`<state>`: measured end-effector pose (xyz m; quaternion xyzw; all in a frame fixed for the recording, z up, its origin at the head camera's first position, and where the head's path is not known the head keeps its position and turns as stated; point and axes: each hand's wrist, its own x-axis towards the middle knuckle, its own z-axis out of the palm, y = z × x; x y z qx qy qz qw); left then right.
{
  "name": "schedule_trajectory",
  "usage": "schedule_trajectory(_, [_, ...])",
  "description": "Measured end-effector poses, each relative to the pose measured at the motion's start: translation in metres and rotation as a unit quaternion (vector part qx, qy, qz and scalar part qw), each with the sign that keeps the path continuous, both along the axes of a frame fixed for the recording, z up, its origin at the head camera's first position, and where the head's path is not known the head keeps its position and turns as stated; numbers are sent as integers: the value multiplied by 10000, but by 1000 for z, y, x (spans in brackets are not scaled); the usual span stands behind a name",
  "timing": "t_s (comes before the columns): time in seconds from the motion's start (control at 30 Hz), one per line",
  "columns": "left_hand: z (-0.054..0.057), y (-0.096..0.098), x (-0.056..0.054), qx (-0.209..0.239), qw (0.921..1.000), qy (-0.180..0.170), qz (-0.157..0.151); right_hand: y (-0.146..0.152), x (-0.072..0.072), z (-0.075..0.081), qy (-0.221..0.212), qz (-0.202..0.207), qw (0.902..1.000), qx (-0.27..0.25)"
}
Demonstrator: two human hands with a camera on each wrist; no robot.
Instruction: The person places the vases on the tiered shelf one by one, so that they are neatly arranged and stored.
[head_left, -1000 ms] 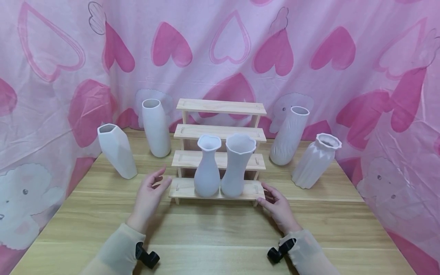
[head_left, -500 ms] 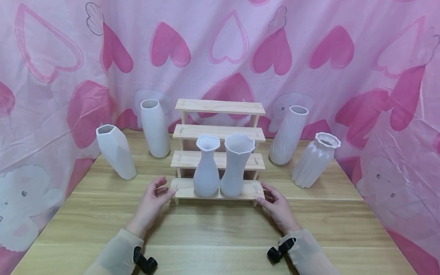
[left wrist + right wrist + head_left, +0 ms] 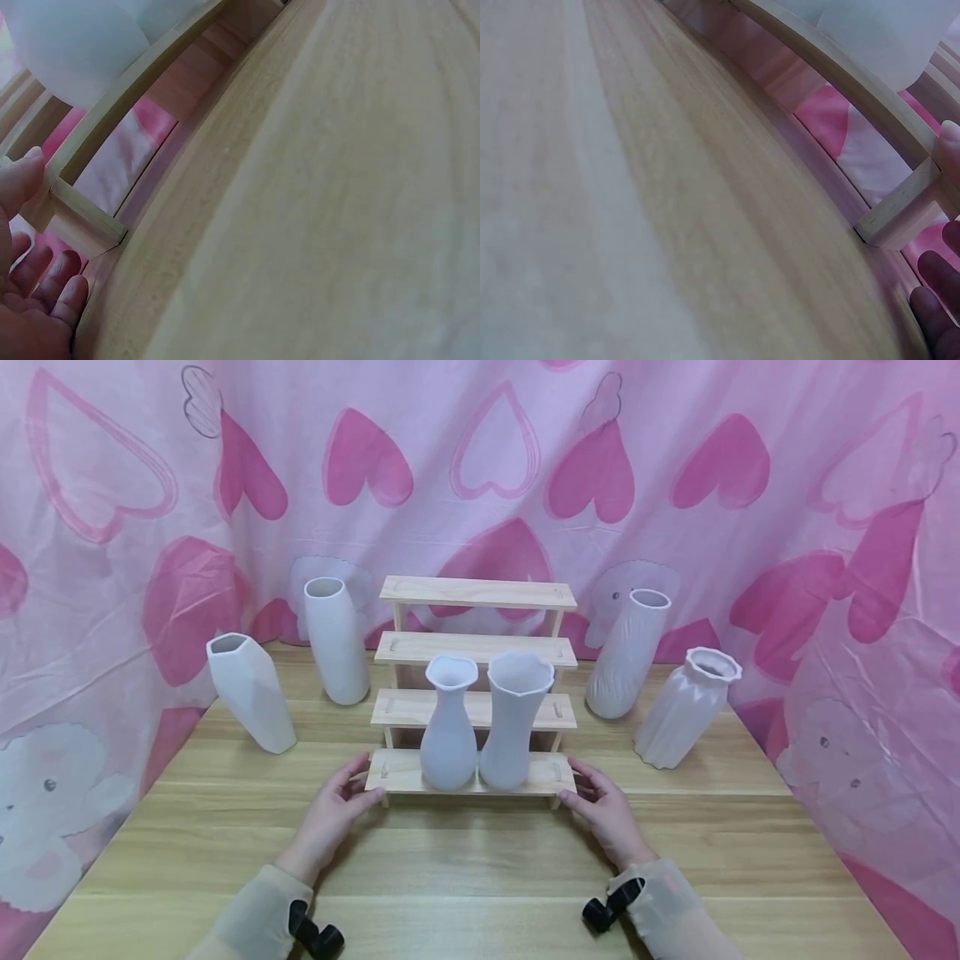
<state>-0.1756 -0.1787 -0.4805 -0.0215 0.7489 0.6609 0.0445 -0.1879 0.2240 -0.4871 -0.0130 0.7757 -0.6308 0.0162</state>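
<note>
A four-tier wooden display stand [image 3: 477,590] stands on the table. Two white vases sit side by side on its lowest step: a narrow-necked vase [image 3: 448,760] and a wider-mouthed vase [image 3: 508,756] with a wavy rim. My left hand [image 3: 327,821] holds the left end of that step, thumb at the front corner and fingers around the side. At the opposite end, my right hand [image 3: 612,821] holds the step in the same way. Both wrist views show the thumbs at the step's corners, with the other fingers lower, beside the stand's legs [image 3: 86,217].
Left of the stand are a faceted vase [image 3: 255,693] and a tall smooth vase [image 3: 337,643]. A swirl-textured vase [image 3: 626,656] and a pleated vase [image 3: 684,714] stand to the right. A pink heart-patterned curtain [image 3: 480,443] surrounds the wooden table [image 3: 480,877].
My left hand has come in from the left and taken hold of the step's left end. My right hand has stayed at the right end. The vases keep their places.
</note>
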Motion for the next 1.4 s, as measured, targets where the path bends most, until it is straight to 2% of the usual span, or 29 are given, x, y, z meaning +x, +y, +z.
schedule_trajectory(0.13, [-3, 1, 1, -252, 9996, 147, 38, 0, 0, 0, 12, -24, 10000, 5])
schedule_trajectory(0.3, [-6, 2, 2, -400, 9991, 141, 98, 3, -1, 2, 108, -156, 9995, -256])
schedule_trajectory(0.4, [-6, 1, 2, -431, 9990, 102, 111, 5, -1, 5, 210, -532, 9982, -188])
schedule_trajectory(0.5, [-7, 1, 2, -424, 9990, 84, 102, 9, -3, 8, 388, -1123, 9929, -65])
schedule_trajectory(0.67, [-6, 2, 2, -423, 9990, 56, 101, 17, -9, 16, 694, -2133, 9742, -253])
schedule_trajectory(0.8, [-7, 2, 2, -398, 9992, 38, 98, 27, -16, 27, 893, -2698, 9574, -518])
schedule_trajectory(0.97, [-7, 2, 2, -427, 9990, 40, 104, 42, -26, 39, 1335, -3135, 9381, -618])
schedule_trajectory(1.13, [-7, 1, 2, -500, 9987, 48, 124, 56, -34, 48, 1783, -3636, 9114, -730])
schedule_trajectory(1.4, [-9, 1, 1, -489, 9987, 80, 137, 69, -43, 55, 1935, -4017, 8846, -1364])
